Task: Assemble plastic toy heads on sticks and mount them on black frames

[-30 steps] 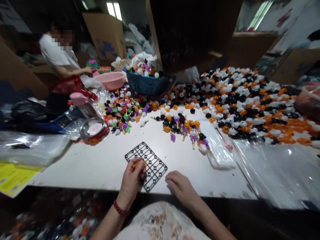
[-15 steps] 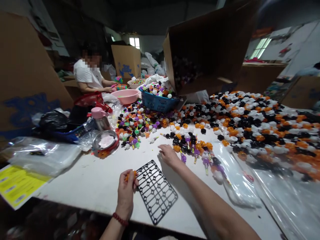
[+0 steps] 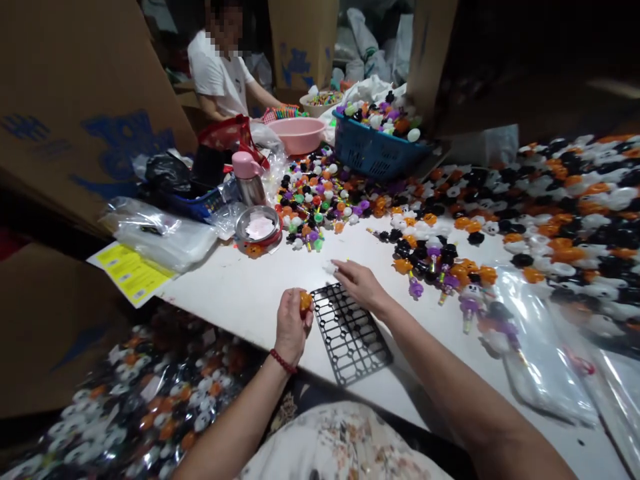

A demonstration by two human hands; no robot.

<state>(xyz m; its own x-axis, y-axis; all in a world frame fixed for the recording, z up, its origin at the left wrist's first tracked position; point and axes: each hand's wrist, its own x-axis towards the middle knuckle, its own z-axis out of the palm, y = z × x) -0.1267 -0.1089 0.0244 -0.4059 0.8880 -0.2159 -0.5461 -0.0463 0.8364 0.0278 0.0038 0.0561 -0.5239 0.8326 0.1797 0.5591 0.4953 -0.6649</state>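
My left hand (image 3: pixel 293 323), with a red bead bracelet at the wrist, is closed round an orange piece (image 3: pixel 305 303) at the left edge of a black grid tray (image 3: pixel 350 337). The tray lies on the white table (image 3: pixel 225 293). Above the tray's far edge, my right hand (image 3: pixel 357 283) has its fingertips closed on a small white piece (image 3: pixel 330 267). Black, orange, purple and white pieces (image 3: pixel 433 257) lie beyond it to the right.
A person in a white shirt (image 3: pixel 215 70) works across the table. Around are a blue basket (image 3: pixel 370 150), pink basin (image 3: pixel 297 137), pink-lidded flask (image 3: pixel 249 177), round tin (image 3: pixel 257 227), clear bags (image 3: pixel 540 347) and a large heap of pieces (image 3: pixel 575 200).
The view has swung down and left. My right hand has come back over the tray's far edge with a white piece at its fingertips. My left hand still holds the orange piece.
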